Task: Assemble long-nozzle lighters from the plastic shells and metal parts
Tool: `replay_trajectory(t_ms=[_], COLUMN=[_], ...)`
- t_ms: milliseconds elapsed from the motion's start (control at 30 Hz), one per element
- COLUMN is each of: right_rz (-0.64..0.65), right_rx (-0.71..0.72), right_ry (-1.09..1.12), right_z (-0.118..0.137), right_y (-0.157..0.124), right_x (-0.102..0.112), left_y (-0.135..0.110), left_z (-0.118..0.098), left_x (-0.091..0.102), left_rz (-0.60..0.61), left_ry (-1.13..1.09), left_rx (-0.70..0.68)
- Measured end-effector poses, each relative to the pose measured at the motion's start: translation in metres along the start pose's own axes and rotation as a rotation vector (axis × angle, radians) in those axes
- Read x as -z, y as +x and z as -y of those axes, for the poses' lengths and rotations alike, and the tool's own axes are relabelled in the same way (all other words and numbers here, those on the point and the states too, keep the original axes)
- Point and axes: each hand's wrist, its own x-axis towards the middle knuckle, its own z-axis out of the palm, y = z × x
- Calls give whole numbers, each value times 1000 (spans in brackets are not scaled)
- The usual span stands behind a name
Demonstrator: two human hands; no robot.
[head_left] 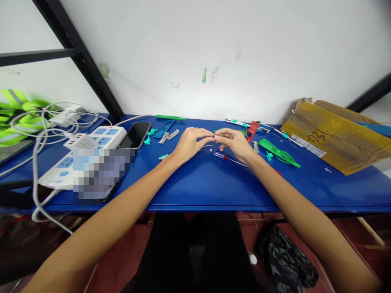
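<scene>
My left hand [192,142] and my right hand [232,142] meet fingertip to fingertip above the blue table [195,183]. Both pinch at a tiny dark piece [213,136], too small to name. Just below my right hand lies a screwdriver [220,155] with a clear purple handle, its shaft running under the wrist. A small white bit [210,150] and a thin metal pin [207,145] rest between the hands. To the right of my right hand are a red plastic part [251,131] and a green plastic part [279,152].
Left of my hands are a blue plastic part [165,128], a black phone [135,136] and a white power strip [106,140] with tangled cables. A taped cardboard box [336,134] stands at right. Metal rods [244,124] lie near the wall. A black bag [285,256] sits on the floor.
</scene>
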Motion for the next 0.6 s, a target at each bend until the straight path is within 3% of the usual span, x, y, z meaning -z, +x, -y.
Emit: replay_trajectory(t_ms=[300,600], right_rz=[33,50], right_rx=[15,92], right_ry=[-20,-93], right_z=[-3,-7], right_y=[0,4], right_x=[-1,1], left_y=[0,0], left_z=[-2,1], left_x=[2,-1], left_rz=[46,57], left_ry=[-82,103], left_rx=[53,21])
